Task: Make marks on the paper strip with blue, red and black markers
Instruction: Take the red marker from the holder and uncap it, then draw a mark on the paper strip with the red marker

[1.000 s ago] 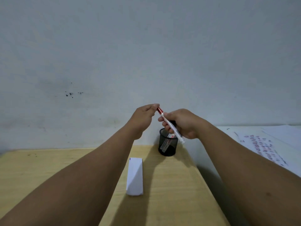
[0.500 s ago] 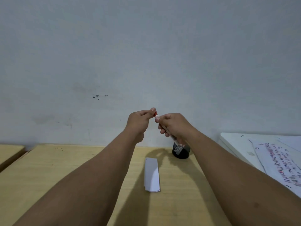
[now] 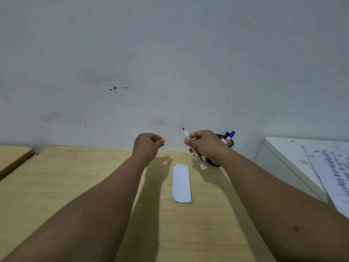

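A white paper strip (image 3: 181,182) lies flat on the wooden table (image 3: 75,182), between my two forearms. My right hand (image 3: 204,144) grips a white-barrelled red marker (image 3: 198,159), uncapped, its red tip pointing up and away. My left hand (image 3: 148,146) is closed, and a bit of red, the marker's cap (image 3: 160,139), shows at its fingertips. The two hands are apart, both held above the table's far edge. Behind my right hand a black mesh pen cup (image 3: 229,143) holds a black marker (image 3: 226,136) and a blue marker (image 3: 231,135).
A grey wall rises right behind the table. A white cabinet (image 3: 279,154) stands to the right, with printed sheets (image 3: 332,167) covered in coloured marks on top. A second wooden surface (image 3: 11,157) sits at the far left, across a gap.
My hands have pulled apart: the cap is off the red marker and sits in my left hand, the bare tip now shows. The camera has tilted, so the paper strip appears more central.
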